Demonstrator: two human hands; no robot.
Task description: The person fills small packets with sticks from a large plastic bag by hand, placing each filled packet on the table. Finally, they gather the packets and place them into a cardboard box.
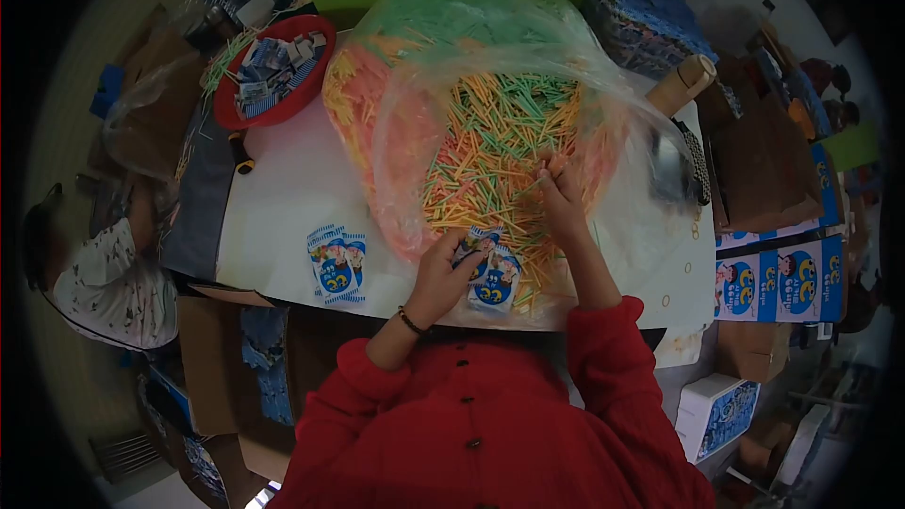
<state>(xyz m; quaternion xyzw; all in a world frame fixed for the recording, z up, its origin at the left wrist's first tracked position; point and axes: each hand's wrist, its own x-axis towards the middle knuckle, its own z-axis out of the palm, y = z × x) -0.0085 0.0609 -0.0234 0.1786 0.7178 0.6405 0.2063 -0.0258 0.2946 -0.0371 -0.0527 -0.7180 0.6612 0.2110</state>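
Observation:
A big clear plastic bag (396, 146) lies open on the white table (273, 217), full of thin orange, green and pink sticks (490, 151). My left hand (443, 275) is closed on a small blue and white packet (479, 243) at the bag's near edge. Just beside it lies another such packet (495, 285). My right hand (563, 196) is over the sticks with its fingers pinched together; what they hold is too small to make out. Several packets (337, 264) overlap in a pile on the table, left of my left hand.
A red bowl (316, 80) of packets stands at the back left, near a black and yellow tool (241, 155). A wooden roller-like object (681, 85) is at the back right. Printed boxes (778, 283) stand right. Another person (113, 278) sits left.

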